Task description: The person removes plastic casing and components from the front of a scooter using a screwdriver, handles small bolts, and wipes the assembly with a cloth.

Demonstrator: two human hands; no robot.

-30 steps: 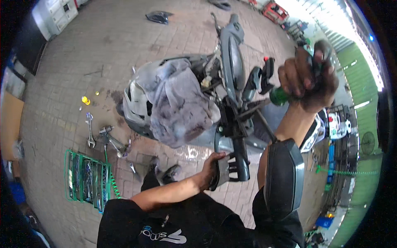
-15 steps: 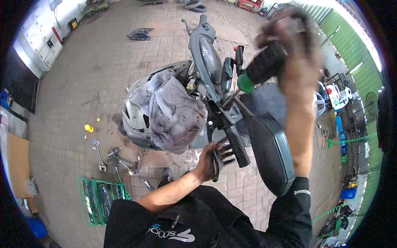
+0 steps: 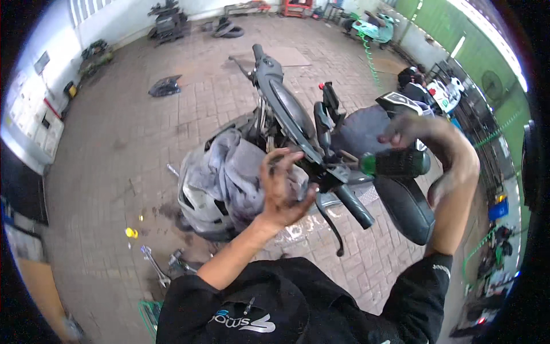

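Black-green handle (image 3: 404, 164) near right hand (image 3: 450, 146); green crate (image 3: 150, 303), contents unclear.

Passages: narrow wedge between brake lever (image 3: 330, 226) and handlebar grip (image 3: 356, 208), widening toward the lever's tip; slim slot between grip end and black mirror (image 3: 404, 212).

Obstructions: scooter handlebar (image 3: 289, 112), diagonal across the reach; bunched grey cloth (image 3: 232, 163), beyond the spread left hand (image 3: 283, 195); black cylinder with green end (image 3: 401, 164), above the mirror in view, beside the curved right hand (image 3: 451, 148).
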